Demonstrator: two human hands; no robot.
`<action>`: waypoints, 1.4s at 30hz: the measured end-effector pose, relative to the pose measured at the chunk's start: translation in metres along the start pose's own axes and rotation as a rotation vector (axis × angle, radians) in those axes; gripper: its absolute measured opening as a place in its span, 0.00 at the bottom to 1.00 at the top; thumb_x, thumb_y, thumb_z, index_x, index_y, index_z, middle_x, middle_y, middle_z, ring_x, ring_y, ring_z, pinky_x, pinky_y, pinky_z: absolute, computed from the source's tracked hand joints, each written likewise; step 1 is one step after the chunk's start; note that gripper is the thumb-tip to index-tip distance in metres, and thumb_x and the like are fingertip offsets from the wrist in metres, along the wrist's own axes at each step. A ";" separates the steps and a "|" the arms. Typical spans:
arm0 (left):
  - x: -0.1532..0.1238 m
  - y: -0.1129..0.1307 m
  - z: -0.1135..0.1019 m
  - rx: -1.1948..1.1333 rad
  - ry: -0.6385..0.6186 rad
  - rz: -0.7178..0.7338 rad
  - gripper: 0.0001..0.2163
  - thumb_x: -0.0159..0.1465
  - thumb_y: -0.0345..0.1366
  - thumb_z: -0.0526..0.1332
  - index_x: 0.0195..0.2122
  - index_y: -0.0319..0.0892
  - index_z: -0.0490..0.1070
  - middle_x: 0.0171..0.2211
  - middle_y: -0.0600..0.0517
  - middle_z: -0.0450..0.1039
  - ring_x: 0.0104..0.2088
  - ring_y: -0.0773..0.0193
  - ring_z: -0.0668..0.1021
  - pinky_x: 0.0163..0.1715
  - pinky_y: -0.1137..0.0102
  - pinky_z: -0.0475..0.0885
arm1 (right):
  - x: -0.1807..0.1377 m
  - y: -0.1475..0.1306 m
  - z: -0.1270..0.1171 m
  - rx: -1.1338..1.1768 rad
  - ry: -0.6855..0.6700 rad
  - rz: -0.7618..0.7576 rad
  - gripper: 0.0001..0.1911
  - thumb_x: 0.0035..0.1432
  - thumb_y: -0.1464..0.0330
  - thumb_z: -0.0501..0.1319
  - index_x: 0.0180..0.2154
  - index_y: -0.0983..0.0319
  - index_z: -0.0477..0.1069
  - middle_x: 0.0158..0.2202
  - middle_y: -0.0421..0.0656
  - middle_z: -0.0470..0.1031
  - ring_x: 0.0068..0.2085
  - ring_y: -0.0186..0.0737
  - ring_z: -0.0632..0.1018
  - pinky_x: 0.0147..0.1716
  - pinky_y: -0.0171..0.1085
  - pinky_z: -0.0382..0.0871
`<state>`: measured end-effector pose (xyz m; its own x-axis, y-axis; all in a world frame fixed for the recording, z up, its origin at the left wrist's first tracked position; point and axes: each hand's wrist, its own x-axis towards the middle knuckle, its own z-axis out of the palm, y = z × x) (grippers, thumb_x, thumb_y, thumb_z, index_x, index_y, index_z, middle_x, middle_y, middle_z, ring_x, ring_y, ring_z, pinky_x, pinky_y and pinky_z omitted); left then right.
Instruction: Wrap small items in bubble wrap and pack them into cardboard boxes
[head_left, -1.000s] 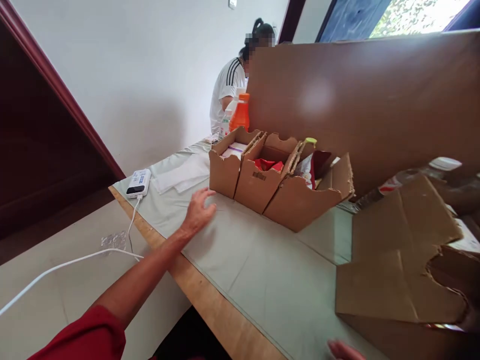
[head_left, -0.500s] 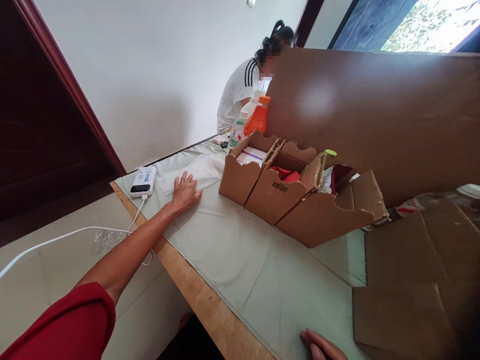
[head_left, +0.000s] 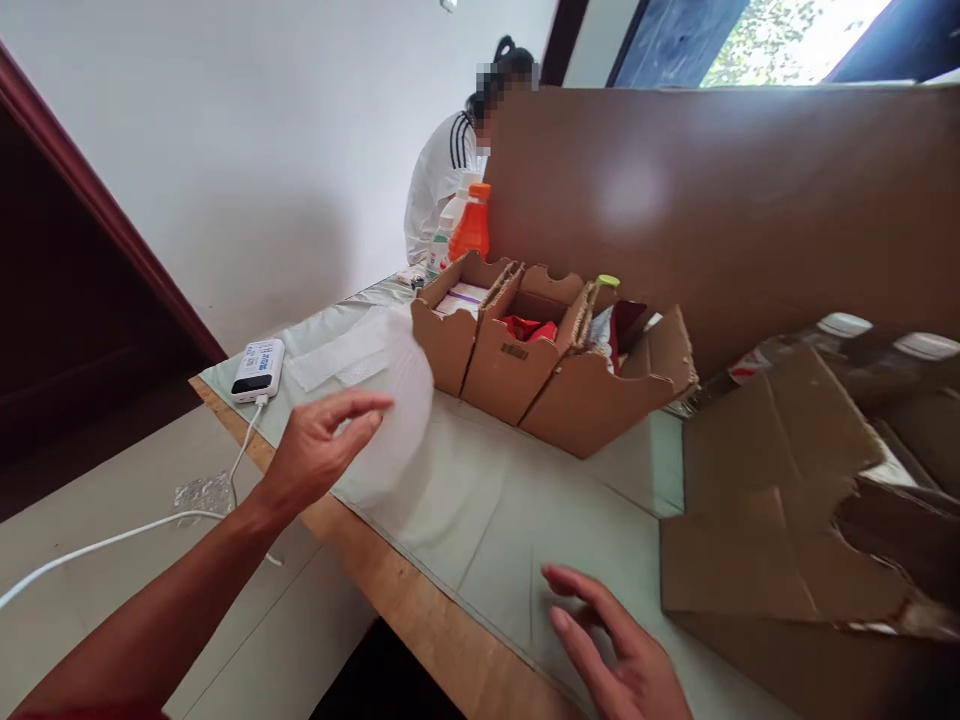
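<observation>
My left hand (head_left: 324,440) pinches a translucent white sheet of bubble wrap (head_left: 411,385) between thumb and forefinger. The near end of the sheet is raised and curls toward me, blurred by motion, while its far part lies flat on the cloth. Over the near side of the table, my right hand (head_left: 615,640) has thumb and forefinger apart and nothing between them. A white power bank (head_left: 258,370) with a dark display lies to the left of the sheet, a white cable plugged into it.
Three cardboard bins (head_left: 517,355) holding packets stand side by side beyond the sheet. An orange bottle (head_left: 472,225) stands behind them. More cardboard boxes (head_left: 757,500) and bottles are on the right. A tall cardboard panel (head_left: 675,190) rises behind; a person (head_left: 439,175) sits at the far end.
My left hand was spread flat on the bubble wrap; now it grips and lifts the near end. My right hand has come farther into view and opened. The view has turned right.
</observation>
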<state>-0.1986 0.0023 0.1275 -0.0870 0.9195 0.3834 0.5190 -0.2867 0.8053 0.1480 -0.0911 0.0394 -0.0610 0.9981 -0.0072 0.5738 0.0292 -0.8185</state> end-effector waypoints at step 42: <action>-0.093 0.018 0.097 -0.224 -0.746 -0.354 0.22 0.59 0.37 0.64 0.56 0.45 0.73 0.42 0.50 0.74 0.25 0.71 0.70 0.24 0.73 0.67 | -0.033 -0.011 0.012 -0.105 0.075 -0.068 0.14 0.67 0.68 0.57 0.52 0.56 0.74 0.46 0.44 0.84 0.42 0.44 0.83 0.43 0.42 0.76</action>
<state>-0.0983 -0.0619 0.0626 0.4109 0.8790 -0.2421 0.3796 0.0765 0.9220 0.1340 -0.1252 0.0421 -0.0438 0.9948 0.0922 0.6528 0.0983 -0.7512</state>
